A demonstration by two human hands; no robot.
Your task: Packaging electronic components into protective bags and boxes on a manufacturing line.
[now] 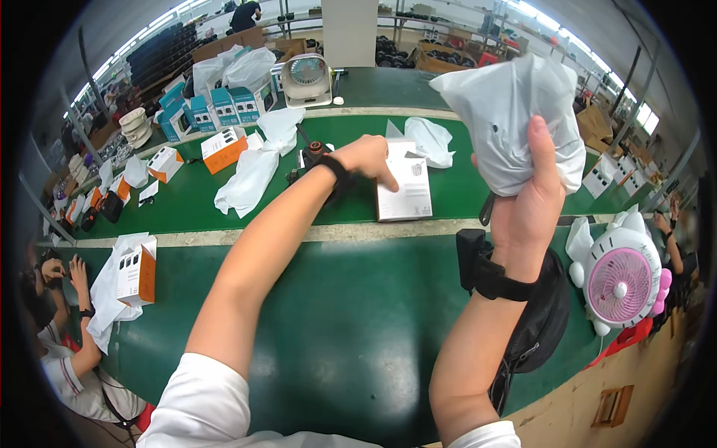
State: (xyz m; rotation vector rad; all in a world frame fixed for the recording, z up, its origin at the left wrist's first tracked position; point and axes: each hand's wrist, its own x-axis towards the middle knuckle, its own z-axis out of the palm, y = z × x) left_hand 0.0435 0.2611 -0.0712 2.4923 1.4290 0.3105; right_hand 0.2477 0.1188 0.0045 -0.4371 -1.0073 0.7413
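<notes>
My right hand (534, 194) is raised at the right, closed around a white plastic bag (515, 112). The bag is bulky and creased; what it contains is hidden. Across the green belt, my left hand (366, 158) is at the upper left edge of a white box (409, 196), with its thumb against the front. The fingers behind are partly hidden. A flap stands up at the top of this box. Beside it lies a crumpled white bag (431, 142). Just left of my left wrist is a small dark device (315, 151), partly covered by my arm.
White-and-orange boxes (224, 149) and loose white bags (250, 179) lie along the belt to the left. Blue boxes (231, 106) and a fan (306, 81) stand behind. A pink-and-white fan (618, 280) and a black backpack (539, 321) are at right. A co-worker's hands (75, 272) show at left.
</notes>
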